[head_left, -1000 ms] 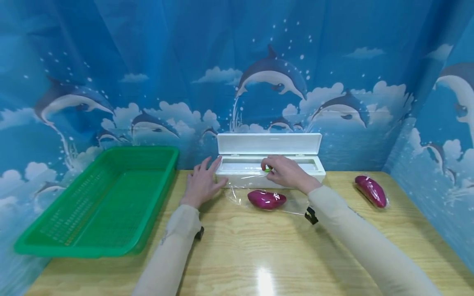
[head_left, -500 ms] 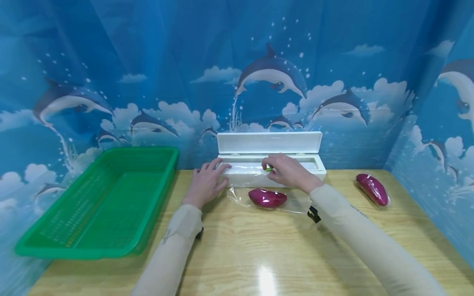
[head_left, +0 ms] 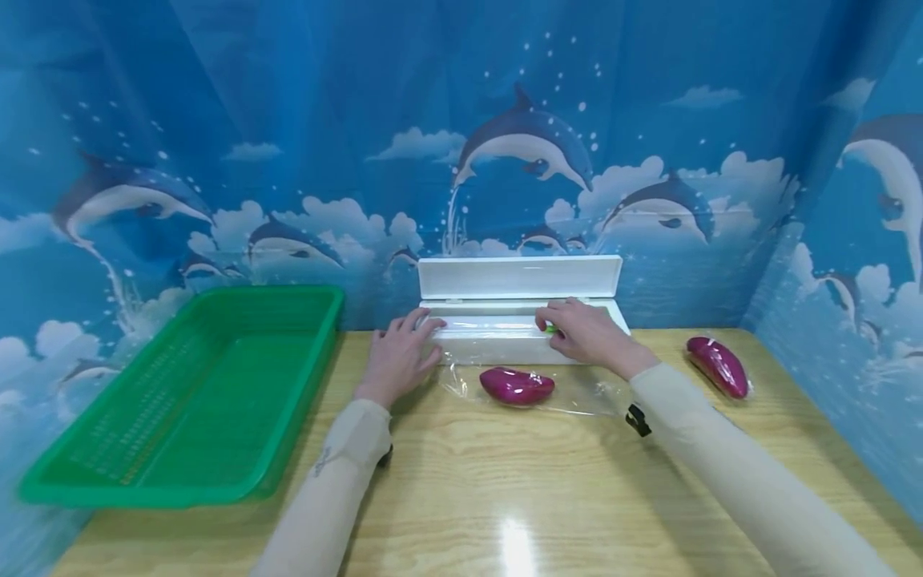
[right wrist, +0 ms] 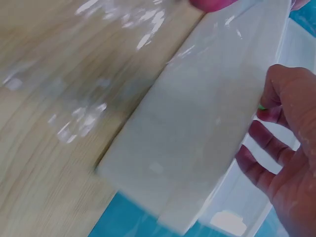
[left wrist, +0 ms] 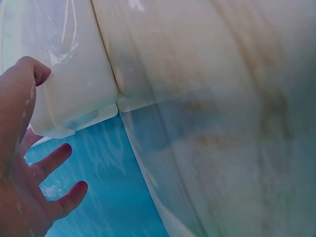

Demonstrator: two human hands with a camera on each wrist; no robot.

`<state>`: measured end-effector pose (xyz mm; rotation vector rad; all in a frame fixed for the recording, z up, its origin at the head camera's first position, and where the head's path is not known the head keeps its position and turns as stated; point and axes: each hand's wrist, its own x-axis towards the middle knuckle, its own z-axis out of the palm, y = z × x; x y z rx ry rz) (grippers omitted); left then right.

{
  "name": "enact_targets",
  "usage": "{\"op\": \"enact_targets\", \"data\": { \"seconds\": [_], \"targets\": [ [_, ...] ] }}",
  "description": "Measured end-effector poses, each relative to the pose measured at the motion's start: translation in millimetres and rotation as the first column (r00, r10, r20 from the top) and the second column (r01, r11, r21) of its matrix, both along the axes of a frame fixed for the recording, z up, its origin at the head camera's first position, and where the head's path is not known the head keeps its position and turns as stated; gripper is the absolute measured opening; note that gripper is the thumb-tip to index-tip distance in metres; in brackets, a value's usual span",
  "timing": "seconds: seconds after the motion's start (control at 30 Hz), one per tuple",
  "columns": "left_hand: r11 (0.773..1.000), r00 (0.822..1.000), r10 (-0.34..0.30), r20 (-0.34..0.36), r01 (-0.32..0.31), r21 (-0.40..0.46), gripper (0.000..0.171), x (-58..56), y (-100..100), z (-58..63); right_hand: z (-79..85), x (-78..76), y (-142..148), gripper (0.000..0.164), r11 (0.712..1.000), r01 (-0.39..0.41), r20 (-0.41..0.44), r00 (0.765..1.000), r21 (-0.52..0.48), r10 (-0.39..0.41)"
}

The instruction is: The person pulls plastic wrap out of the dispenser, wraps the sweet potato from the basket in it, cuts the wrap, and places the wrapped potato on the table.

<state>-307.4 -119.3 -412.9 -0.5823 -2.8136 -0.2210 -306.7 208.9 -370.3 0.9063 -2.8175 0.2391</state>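
A white cling film box [head_left: 497, 350] stands with its lid up at the back of the table. My right hand [head_left: 587, 332] pinches a small green slide cutter [head_left: 551, 328] on the box's front edge; only a sliver of it shows in the right wrist view. My left hand [head_left: 397, 353] is at the box's left end, fingers spread and fingertips at its rim. Clear cling film [head_left: 587, 393] runs from the box down over its front onto the table. On that film lies a purple, spindle-shaped vegetable like a sweet potato [head_left: 516, 386].
A second purple sweet potato [head_left: 718, 367], wrapped in film, lies at the right of the table. At the left stands a green plastic basket [head_left: 263, 449]. A blue dolphin-print curtain [head_left: 346, 144] hangs right behind the box and along the right side.
My right hand has slid to the right along the box edge with the green slide cutter. My left fingers have come a little further over the box's left end.
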Motion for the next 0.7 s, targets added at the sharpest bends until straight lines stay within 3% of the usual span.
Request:
{"op": "enact_targets", "data": {
  "seconds": [0.27,0.7],
  "targets": [
    [1.000,1.000,0.008,0.010,-0.008,0.011,0.042,-0.9,-2,-1.2,-1.0,5.3,30,0.025,1.000,0.018,-0.012,1.000,-0.011,-0.018],
    [1.000,1.000,0.005,0.024,-0.006,0.017,0.043,1.3,-1,1.2,0.1,12.7,51,0.025,0.998,0.058,0.007,0.998,-0.031,-0.057]
  ]
}}
